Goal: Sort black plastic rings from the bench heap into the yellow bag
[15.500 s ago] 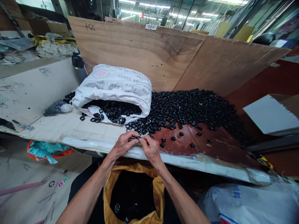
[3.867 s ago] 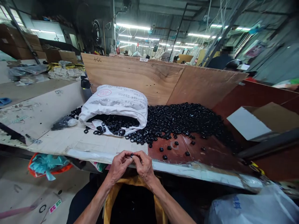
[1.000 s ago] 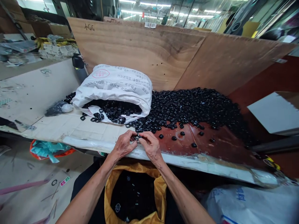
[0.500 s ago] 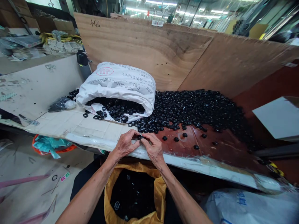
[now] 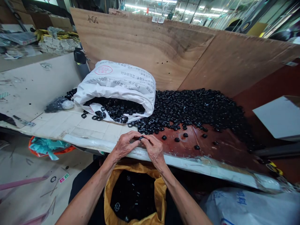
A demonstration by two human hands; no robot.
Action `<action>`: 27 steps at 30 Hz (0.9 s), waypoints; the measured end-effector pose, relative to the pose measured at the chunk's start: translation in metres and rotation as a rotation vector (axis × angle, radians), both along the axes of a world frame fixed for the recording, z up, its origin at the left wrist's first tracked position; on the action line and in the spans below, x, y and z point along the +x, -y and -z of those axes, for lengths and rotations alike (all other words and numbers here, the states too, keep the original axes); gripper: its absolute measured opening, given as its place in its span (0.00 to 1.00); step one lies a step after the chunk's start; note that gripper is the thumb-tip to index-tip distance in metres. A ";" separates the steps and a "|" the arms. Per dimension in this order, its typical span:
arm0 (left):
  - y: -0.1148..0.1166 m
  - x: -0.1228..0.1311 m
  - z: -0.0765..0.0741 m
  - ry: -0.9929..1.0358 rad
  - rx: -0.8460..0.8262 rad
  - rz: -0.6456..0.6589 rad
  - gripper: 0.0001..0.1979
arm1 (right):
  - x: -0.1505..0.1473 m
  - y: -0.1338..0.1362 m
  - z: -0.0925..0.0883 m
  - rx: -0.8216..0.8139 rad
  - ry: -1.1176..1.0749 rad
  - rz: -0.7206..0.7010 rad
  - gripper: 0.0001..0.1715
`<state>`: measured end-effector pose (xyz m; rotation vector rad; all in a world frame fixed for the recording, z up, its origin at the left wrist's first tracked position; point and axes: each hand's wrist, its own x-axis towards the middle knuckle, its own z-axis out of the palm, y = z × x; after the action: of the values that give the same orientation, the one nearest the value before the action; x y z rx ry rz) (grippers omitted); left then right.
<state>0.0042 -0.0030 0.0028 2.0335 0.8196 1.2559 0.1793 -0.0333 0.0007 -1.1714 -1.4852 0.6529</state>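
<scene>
Between my fingertips, at the table's front edge, is a small black plastic part (image 5: pixel 141 138); the fingers hide most of it. My left hand (image 5: pixel 126 144) pinches it from one side, and my right hand (image 5: pixel 153 147) grips it from the other. Just beyond them, a white woven sack (image 5: pixel 117 75) lies on its side with black ring-shaped parts (image 5: pixel 119 112) spilling from its mouth. A large heap of small black parts (image 5: pixel 197 104) spreads to the right. Below my wrists, a yellow sack (image 5: pixel 109 190) stands open with black parts inside.
A plywood board (image 5: pixel 140 47) walls off the back. A dark bottle (image 5: pixel 81 62) stands behind the white sack, near a knotted plastic bag (image 5: pixel 57 104). A white box (image 5: pixel 278 117) is at the right. Under the table are an orange-rimmed container (image 5: pixel 31 143) and another white sack (image 5: pixel 253 206).
The view has shifted slightly. Both hands stay at the table edge around the small black part, with the fingers adjusted a little.
</scene>
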 end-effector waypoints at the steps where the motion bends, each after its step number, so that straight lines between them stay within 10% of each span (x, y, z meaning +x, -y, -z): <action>1: 0.000 0.000 0.000 0.003 -0.003 0.003 0.11 | -0.001 0.000 0.001 -0.012 0.017 0.003 0.10; 17: 0.000 0.000 -0.005 0.018 -0.067 0.000 0.08 | -0.005 0.004 0.000 0.063 0.261 0.122 0.25; 27: 0.002 0.000 -0.006 0.034 -0.140 -0.054 0.08 | 0.000 0.010 -0.012 0.099 0.179 0.072 0.11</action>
<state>0.0039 -0.0049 0.0091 1.8856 0.9250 1.2236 0.1795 -0.0434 0.0128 -1.2258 -1.5980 0.4299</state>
